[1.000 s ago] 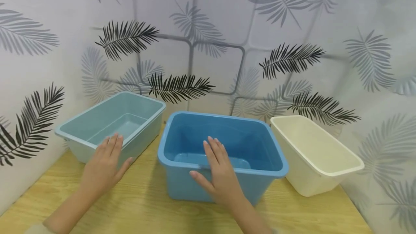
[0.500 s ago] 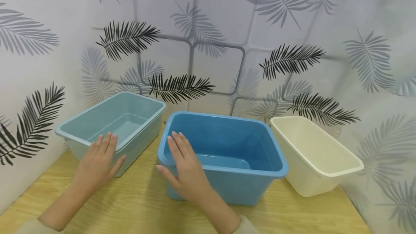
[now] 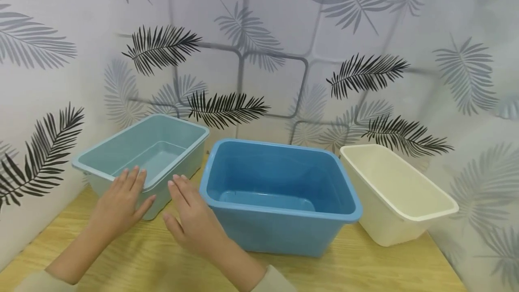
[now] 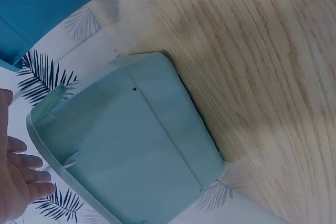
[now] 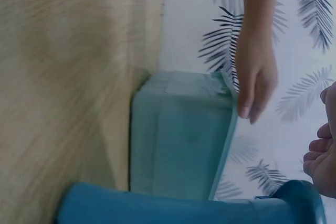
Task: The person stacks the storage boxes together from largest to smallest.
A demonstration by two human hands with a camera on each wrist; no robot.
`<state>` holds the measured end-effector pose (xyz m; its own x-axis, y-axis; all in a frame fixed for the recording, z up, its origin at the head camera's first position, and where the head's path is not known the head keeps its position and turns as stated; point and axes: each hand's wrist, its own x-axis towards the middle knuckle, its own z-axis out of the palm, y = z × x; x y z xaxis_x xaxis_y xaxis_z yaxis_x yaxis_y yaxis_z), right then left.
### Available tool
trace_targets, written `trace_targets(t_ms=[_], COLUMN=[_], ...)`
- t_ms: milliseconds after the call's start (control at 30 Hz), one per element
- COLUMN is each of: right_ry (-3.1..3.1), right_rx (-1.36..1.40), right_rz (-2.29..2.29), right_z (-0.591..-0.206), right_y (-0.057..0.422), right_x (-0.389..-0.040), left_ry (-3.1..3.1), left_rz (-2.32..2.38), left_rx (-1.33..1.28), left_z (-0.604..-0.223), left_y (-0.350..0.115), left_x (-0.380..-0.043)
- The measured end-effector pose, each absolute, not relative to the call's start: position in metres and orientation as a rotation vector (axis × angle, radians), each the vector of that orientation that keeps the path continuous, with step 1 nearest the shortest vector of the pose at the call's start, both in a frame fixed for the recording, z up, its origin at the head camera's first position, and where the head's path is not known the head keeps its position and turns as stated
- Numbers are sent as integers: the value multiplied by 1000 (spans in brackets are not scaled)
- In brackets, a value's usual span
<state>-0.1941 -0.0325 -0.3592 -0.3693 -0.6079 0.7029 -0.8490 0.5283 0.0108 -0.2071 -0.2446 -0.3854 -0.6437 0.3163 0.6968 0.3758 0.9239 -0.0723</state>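
Bin [image 3: 142,152], pale green, sits just below left hand [image 3: 120,203]; blue bin [image 3: 279,224] stands right of right hand [image 3: 196,219]. Those 2 hands, fingers extended, hold nothing.

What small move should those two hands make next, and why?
I'd perhaps ease the right hand left to the pale green tub: in the head view it lies by the gap between that tub and the blue tub, fingers extended, while the left hand is at the pale green tub's near end.

Cream rectangular tub [image 3: 377,217] at the right, wood-grain tabletop [image 3: 357,271], pale backdrop [image 3: 275,26] printed with black and grey leaves [image 3: 366,75]
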Motion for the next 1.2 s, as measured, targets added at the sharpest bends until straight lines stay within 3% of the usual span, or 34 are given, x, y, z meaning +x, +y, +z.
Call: trace_targets(t_ms=[867, 1200], right_ry=[-2316, -2454], right_rx=[1004, 978], right_rz=[263, 195], right_z=[-400, -393], right_y=[-80, -88], right_x=[-232, -241], left_ry=[-2389, -2350], left_rz=[-29, -30], left_rx=[-478, -500], left_z=[-399, -399], left_y=[-244, -246], left_x=[-203, -206])
